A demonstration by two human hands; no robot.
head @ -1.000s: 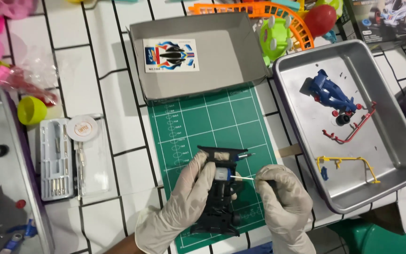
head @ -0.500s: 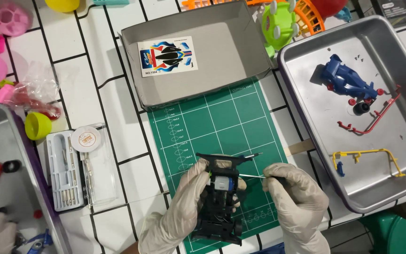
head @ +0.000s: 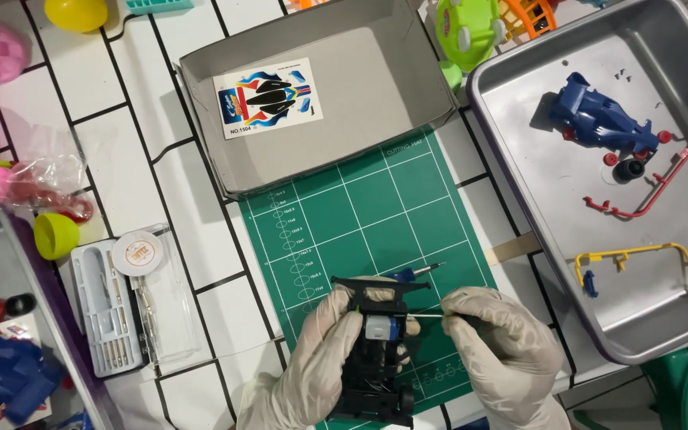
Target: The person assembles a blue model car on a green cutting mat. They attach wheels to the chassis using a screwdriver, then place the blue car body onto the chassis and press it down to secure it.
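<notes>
Two hands: left hand (head: pixel 320 362) grips chassis (head: pixel 376 354), right hand (head: pixel 507 358) alongside.

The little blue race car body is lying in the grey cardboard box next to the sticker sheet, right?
Not quite. The blue car body lies in the metal tray on the right, beside red and yellow plastic frames. The grey cardboard box holds only the sticker sheet. The head view shows this.
</notes>
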